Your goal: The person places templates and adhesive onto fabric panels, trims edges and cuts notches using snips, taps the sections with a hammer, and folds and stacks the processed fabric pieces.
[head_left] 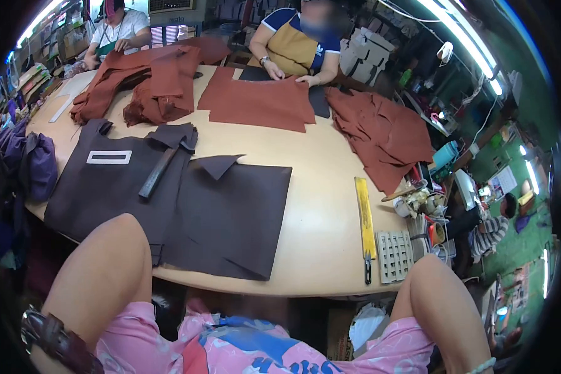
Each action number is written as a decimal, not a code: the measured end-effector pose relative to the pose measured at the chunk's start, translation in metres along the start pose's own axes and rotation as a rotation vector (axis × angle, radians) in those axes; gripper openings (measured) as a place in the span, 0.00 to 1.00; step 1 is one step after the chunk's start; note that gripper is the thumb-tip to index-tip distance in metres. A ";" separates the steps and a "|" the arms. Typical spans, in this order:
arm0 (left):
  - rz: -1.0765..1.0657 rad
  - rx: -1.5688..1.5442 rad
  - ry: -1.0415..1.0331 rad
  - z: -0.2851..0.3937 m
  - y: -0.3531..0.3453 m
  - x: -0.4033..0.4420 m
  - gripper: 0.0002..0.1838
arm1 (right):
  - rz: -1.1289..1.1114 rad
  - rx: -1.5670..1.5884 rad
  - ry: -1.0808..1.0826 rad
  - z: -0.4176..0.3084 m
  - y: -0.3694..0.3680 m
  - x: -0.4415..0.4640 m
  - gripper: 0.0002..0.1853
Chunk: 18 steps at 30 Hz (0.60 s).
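Neither of my hands shows; both lie beyond the bottom of the view. My left forearm (96, 280), with a wristwatch (59, 341), is bent with its elbow pointing forward. My right forearm (452, 299) bends the same way, with a pale bracelet (484, 366) at the wrist. Ahead of the left elbow lie dark brown sheets of material (230, 218), one with a folded corner. On them rest a white rectangular frame (109, 157) and a dark bar-shaped tool (159, 173). Near the right elbow are a yellow ruler (363, 215), small thread snips (368, 271) and a grey grid-like tray (394, 257).
Across the table (318, 206), one person (293, 43) handles a reddish-brown sheet (262, 103); another (121, 37) sits at the far left. Reddish-brown pieces are heaped at the left (162, 87) and right (380, 131). A purple cloth bundle (22, 156) hangs at the left edge.
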<state>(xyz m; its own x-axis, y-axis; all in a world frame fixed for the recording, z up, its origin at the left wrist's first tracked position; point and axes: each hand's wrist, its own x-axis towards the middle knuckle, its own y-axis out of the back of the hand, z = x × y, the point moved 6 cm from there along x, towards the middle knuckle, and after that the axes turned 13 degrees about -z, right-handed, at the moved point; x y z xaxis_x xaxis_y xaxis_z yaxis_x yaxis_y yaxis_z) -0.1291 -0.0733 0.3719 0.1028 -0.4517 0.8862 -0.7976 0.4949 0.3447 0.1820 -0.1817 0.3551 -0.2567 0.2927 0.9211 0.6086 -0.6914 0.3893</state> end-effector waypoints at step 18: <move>-0.154 0.065 -0.004 0.008 0.007 0.012 0.21 | 0.022 0.039 -0.016 0.001 0.008 -0.013 0.18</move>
<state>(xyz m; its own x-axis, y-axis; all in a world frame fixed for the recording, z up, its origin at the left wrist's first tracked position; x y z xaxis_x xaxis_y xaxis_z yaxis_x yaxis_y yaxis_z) -0.1379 -0.0816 0.3824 0.2242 -0.5218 0.8231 -0.8094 0.3708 0.4555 0.1915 -0.1905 0.3462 -0.2310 0.2885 0.9292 0.6431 -0.6714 0.3683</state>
